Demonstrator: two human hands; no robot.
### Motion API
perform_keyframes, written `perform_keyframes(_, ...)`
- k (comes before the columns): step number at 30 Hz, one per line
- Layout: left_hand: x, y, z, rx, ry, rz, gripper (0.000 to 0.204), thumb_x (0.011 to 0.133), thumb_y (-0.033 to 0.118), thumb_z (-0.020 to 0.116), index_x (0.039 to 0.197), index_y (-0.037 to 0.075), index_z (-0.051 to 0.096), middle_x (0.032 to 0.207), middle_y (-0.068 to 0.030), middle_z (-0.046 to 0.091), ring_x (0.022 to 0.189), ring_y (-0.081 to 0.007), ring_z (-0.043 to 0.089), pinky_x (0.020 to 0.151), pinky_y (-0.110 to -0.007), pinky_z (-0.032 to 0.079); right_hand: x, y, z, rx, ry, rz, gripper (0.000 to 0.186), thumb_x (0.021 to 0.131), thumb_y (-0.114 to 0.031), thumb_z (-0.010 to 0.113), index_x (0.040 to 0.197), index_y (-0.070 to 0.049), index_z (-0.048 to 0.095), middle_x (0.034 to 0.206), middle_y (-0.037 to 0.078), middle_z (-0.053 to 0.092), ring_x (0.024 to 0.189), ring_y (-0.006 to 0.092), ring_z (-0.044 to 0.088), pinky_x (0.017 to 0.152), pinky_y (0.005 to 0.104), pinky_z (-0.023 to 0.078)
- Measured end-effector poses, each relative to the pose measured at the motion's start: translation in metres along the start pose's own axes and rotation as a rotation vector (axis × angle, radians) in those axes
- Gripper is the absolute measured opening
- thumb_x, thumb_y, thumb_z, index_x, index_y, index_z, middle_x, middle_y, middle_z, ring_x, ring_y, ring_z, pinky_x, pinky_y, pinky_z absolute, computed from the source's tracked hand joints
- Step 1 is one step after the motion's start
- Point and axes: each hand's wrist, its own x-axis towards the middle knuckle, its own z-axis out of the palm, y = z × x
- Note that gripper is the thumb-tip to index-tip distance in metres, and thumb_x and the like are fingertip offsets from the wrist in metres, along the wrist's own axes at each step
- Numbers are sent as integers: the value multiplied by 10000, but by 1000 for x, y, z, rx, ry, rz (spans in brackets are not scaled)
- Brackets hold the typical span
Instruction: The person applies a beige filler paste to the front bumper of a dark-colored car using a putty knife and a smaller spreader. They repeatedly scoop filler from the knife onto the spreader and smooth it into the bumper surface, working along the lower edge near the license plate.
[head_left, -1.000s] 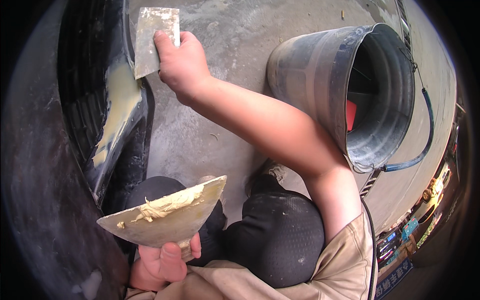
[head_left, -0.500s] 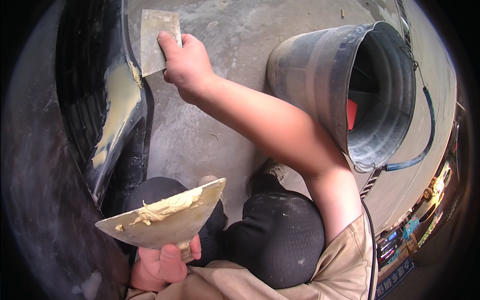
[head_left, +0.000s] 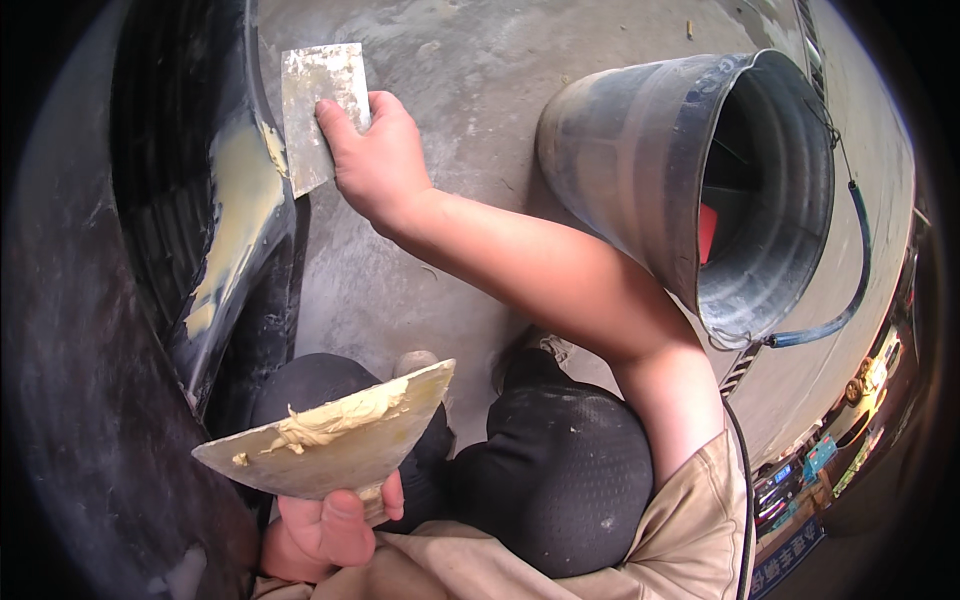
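Observation:
My right hand [head_left: 382, 150] is closed around a thin, flat rectangular putty scraper [head_left: 318, 85], thumb pressed on its stained face. The scraper's lower left edge is beside the fresh end of a patch of cream filler putty [head_left: 240, 185] on a dark curved body panel [head_left: 190, 362]; whether it touches cannot be made out. Low in front of me, my left hand [head_left: 325, 530] grips the handle of a wide putty knife [head_left: 350, 455] from below. A smeared lump of cream putty [head_left: 330, 422] lies along the upper side of its broad blade.
On the right a grey bucket [head_left: 630, 150] lies on its side on the concrete floor [head_left: 470, 100], mouth facing right, with a red thing [head_left: 707, 232] inside and a blue-sleeved handle [head_left: 815, 325]. My bent knees [head_left: 560, 470] are below. Assorted goods [head_left: 800, 475] stand at the far right.
My right hand and the scraper have come a little nearer to me, and the scraper's face has tilted to catch more light. The left hand and its knife have hardly moved.

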Motion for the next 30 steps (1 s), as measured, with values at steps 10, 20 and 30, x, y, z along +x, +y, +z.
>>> perform_keyframes(10,1,-1,-2,7,-45,1,570,1075,439,523,1109,-129,557,705,-140,634,536,-193,598,493,-307,510,-20,-3,2,-48,-30,-28,411,1017,-272,676,1201,74,552,1172,249,707,1101,330,689,961,413,521)
perform_keyframes(20,0,1,2,10,-17,1,590,1078,460,516,1125,-128,552,721,-138,634,543,-191,599,492,-302,503,-38,-5,-1,-32,1,-89,392,1032,-220,648,1238,78,497,1144,270,714,1072,351,704,923,420,536)
perform_keyframes(30,4,-1,-6,-37,-133,-2,570,1087,392,508,1339,-111,415,788,-165,634,599,-182,589,529,-292,499,-56,-4,0,69,45,-120,381,1043,-205,623,1240,78,462,1104,264,724,1012,376,717,877,431,543)
